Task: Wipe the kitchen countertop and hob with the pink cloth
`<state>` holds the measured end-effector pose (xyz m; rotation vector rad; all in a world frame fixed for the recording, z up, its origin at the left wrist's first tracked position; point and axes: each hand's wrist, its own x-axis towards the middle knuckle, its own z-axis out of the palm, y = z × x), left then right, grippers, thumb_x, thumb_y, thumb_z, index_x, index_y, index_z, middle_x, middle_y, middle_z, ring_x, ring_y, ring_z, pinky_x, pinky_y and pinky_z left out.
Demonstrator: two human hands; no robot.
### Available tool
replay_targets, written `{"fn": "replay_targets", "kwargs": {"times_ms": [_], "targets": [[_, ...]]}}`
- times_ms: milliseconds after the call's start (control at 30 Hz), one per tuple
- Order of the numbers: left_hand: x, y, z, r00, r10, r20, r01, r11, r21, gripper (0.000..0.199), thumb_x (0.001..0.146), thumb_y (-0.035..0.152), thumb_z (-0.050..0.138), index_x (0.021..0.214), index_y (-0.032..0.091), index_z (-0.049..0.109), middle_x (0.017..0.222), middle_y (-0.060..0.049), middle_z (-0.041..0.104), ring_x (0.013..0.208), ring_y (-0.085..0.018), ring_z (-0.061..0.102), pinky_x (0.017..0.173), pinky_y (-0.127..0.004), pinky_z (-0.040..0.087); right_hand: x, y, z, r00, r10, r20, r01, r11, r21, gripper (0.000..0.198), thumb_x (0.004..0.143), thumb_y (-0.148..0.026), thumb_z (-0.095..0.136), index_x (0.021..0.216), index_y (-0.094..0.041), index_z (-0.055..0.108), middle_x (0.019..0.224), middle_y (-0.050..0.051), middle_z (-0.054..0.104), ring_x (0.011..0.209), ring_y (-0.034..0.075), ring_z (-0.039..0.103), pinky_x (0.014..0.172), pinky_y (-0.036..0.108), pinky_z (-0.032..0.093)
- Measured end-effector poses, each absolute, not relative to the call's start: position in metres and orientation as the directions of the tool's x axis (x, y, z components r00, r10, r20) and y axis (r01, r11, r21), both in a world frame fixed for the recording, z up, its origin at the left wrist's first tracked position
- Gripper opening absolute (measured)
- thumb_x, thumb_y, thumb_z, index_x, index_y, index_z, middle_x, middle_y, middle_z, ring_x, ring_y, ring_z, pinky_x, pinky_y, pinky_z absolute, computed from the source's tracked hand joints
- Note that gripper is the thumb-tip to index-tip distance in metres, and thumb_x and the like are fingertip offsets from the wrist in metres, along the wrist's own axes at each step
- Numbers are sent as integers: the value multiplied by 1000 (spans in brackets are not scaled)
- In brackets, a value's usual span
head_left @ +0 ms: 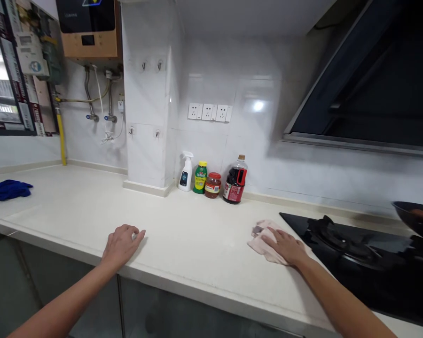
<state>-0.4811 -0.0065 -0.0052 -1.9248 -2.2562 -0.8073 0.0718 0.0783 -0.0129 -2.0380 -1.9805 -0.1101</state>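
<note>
- Lower right of centre, the right hand point(285, 245) is pressing flat, fingers spread, on a crumpled pale pink cloth point(262, 239) that is lying on the worktop point(183, 234), just beside the near left corner of the black gas hob point(341, 244).
- Lower centre-left, the left hand point(121, 245) is resting on the worktop near its front edge, fingers curled loosely under; it is holding nothing that I can see.
- By my judgement, wiping of the worktop is the step in hand, with the cloth at the hob's edge; a further stroke would be calling for steady downward pressure and a sweep over the bare pale surface between the two hands.
- Toward the back wall at centre, a white spray bottle point(185, 172), a green-labelled bottle point(200, 177), a red-lidded jar point(213, 185) and a dark sauce bottle point(236, 180) are standing in a row, well apart from the cloth.
- Far right, a dark wok point(414, 217) is sitting over the hob.
- Far left, a blue cloth point(7, 189) is lying bunched on the worktop.
- Nothing is standing between the hands; the raised burner grate is the nearest obstacle to the cloth.
</note>
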Motion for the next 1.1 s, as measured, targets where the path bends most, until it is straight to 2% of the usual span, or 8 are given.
{"fn": "replay_targets", "kwargs": {"times_ms": [133, 300, 400, 467, 667, 800, 867, 1100], "targets": [[-479, -7, -4, -216, 896, 388, 932, 72, 354, 47, 92, 56, 38, 94, 23, 72, 118, -11, 70, 120, -32, 57, 102, -46, 41, 91, 49, -8, 71, 975, 213, 990, -43, -131, 68, 85, -75, 44, 133, -28, 61, 145, 17, 49, 135, 45, 41, 106, 73, 28], [-477, -7, -3, -224, 893, 390, 927, 71, 369, 47, 92, 56, 39, 96, 23, 72, 121, -11, 70, 122, -32, 56, 103, -46, 40, 19, 55, -7, 17, 990, 143, 992, 1, -129, 75, 88, -78, 44, 145, -29, 51, 154, 17, 38, 143, 47, 27, 108, 75, 21], [-477, -7, -2, -224, 895, 384, 928, 75, 366, 48, 92, 56, 38, 98, 22, 72, 122, -11, 69, 123, -32, 56, 103, -46, 39, -60, 62, -7, -70, 994, 89, 984, 84, -158, 82, 95, -74, 36, 157, -20, 33, 161, 20, 23, 146, 46, 19, 110, 76, 16], [-478, -7, -2, -228, 896, 382, 928, 81, 364, 48, 92, 56, 38, 99, 22, 72, 123, -12, 69, 123, -33, 56, 103, -47, 39, -119, 59, -4, -224, 973, 56, 956, 231, -184, 85, 95, -76, 37, 159, -21, 28, 164, 16, 17, 149, 42, 12, 115, 71, 11], [-480, -10, -1, -221, 887, 405, 931, 69, 359, 52, 92, 56, 36, 102, 20, 71, 120, -14, 69, 120, -33, 57, 100, -46, 41, -257, 13, 7, -690, 722, 53, 683, 674, -280, 85, 93, -84, 36, 160, -34, 24, 166, 7, 9, 151, 36, 4, 118, 68, 3], [-483, -9, -3, -202, 890, 409, 939, 58, 338, 54, 93, 56, 32, 102, 20, 70, 119, -13, 70, 119, -32, 58, 100, -45, 41, -263, 0, 10, -824, 560, 86, 502, 791, -350, 78, 96, -80, 37, 158, -33, 30, 166, 8, 14, 151, 35, 6, 119, 65, 3], [-485, -7, -5, -200, 893, 403, 943, 64, 326, 55, 93, 56, 30, 102, 20, 71, 119, -13, 70, 119, -32, 58, 100, -45, 41, -239, 8, 10, -810, 582, 72, 529, 778, -338, 76, 96, -78, 41, 157, -34, 32, 166, 6, 15, 151, 34, 7, 120, 61, 6], [-488, 1, -5, -208, 914, 348, 940, 88, 330, 57, 89, 61, 33, 103, 22, 72, 125, -13, 68, 126, -35, 55, 103, -49, 40, -93, 66, 2, -557, 830, 27, 802, 546, -243, 75, 99, -74, 37, 159, -31, 28, 166, 7, 13, 151, 34, 7, 120, 59, 7]]}}
